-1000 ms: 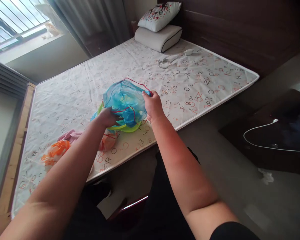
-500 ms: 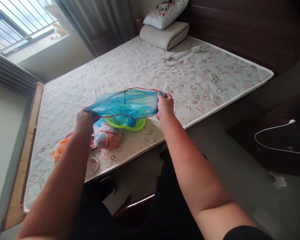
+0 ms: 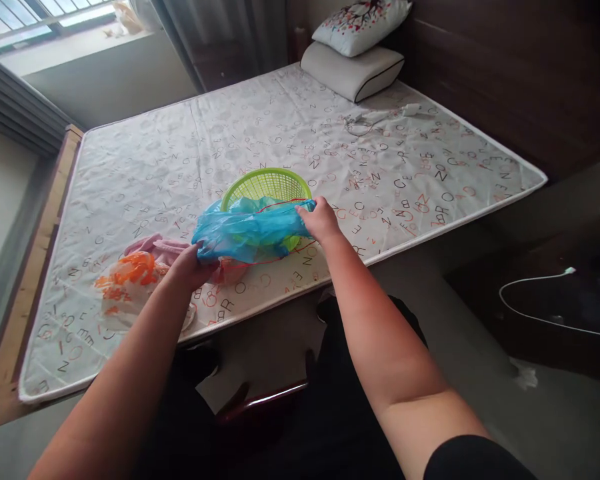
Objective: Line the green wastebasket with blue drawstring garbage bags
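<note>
Stretched between my hands is a thin blue plastic bag (image 3: 253, 230) with a red drawstring along its edges. My left hand (image 3: 193, 265) is closed on the bag's left end, and my right hand (image 3: 321, 220) pinches its right end. Behind and below the bag stands a green plastic basket (image 3: 265, 175), partly covered, with more blue plastic showing inside. Left of my left hand lie a clear and orange plastic bag (image 3: 130, 283) and a pink cloth (image 3: 153, 245). A reddish see-through bag (image 3: 235, 270) shows partly beneath the blue one.
All this lies on a letter-printed mattress (image 3: 380, 200). Two pillows (image 3: 355, 67) are stacked at its far end, near a white cable with a plug (image 3: 410, 109). A dark red shiny edge (image 3: 267, 397) shows below, between my legs. Another white cable (image 3: 510, 293) lies at right.
Both hands have come lower and closer together, so the blue bag is bunched rather than pulled taut. More of the green basket, the orange bag and the pink cloth now shows.
</note>
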`<state>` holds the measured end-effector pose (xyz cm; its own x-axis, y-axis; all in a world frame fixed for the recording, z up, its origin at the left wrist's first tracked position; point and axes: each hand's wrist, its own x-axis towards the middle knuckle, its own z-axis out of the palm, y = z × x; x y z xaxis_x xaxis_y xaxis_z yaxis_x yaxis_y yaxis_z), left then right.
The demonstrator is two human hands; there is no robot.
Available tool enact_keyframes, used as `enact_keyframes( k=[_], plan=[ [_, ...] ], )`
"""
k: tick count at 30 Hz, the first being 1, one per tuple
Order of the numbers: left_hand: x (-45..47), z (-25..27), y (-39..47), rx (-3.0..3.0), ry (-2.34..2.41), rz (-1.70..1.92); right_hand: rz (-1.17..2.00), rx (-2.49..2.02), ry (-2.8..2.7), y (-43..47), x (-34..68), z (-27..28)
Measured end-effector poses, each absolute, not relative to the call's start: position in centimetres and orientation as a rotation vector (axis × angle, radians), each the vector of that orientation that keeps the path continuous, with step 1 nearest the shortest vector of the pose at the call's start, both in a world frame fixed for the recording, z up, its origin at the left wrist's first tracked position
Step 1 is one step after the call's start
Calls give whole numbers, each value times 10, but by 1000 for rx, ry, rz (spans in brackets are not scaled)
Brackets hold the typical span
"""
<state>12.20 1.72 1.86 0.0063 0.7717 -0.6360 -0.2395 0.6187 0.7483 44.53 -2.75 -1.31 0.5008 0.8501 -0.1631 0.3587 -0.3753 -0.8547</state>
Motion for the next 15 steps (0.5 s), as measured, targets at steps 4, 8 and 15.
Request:
enact_keyframes(
  k=[4, 8, 15],
  plan=[
    [106, 15, -3, 575, 1233, 892, 805, -1992, -1069, -30, 438, -4],
    [78, 6, -21, 620, 1213, 946, 873, -1958, -1170, -45, 426, 9],
    [47, -24, -46, 871, 1469, 780, 1405, -1819, -1234, -81, 422, 16]
  ],
)
